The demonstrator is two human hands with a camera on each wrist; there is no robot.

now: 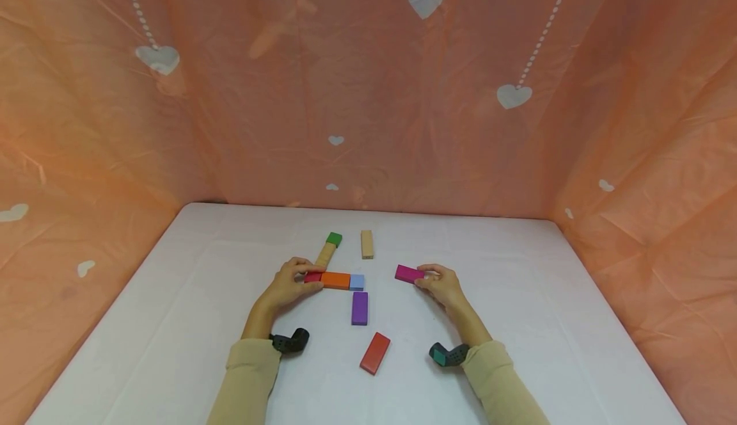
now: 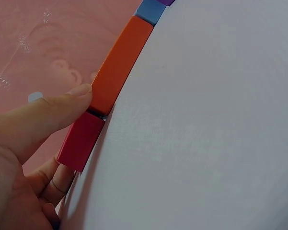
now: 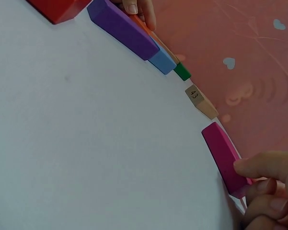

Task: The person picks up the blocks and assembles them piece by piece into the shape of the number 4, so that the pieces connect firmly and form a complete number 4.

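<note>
My left hand (image 1: pixel 292 282) grips a crimson block (image 2: pixel 81 141) at the left end of a row, its thumb near the seam with an orange block (image 1: pixel 336 280). A light blue block (image 1: pixel 357 282) follows at the row's right end. Behind the crimson block, a plain wooden block (image 1: pixel 325 255) slants away and ends at a green block (image 1: pixel 334 239). To the right, my right hand (image 1: pixel 442 285) pinches the right end of a magenta block (image 1: pixel 407 274) between thumb and fingers. In the right wrist view this magenta block (image 3: pixel 223 155) lies low over the white table.
Just below the light blue block lies a purple block (image 1: pixel 359 308). A red block (image 1: pixel 375 353) lies tilted nearer the front, between the forearms. Farther back is another plain wooden block (image 1: pixel 367 244), marked 43 on its end. Orange cloth (image 1: pixel 368 156) hangs around the white table (image 1: pixel 495 246).
</note>
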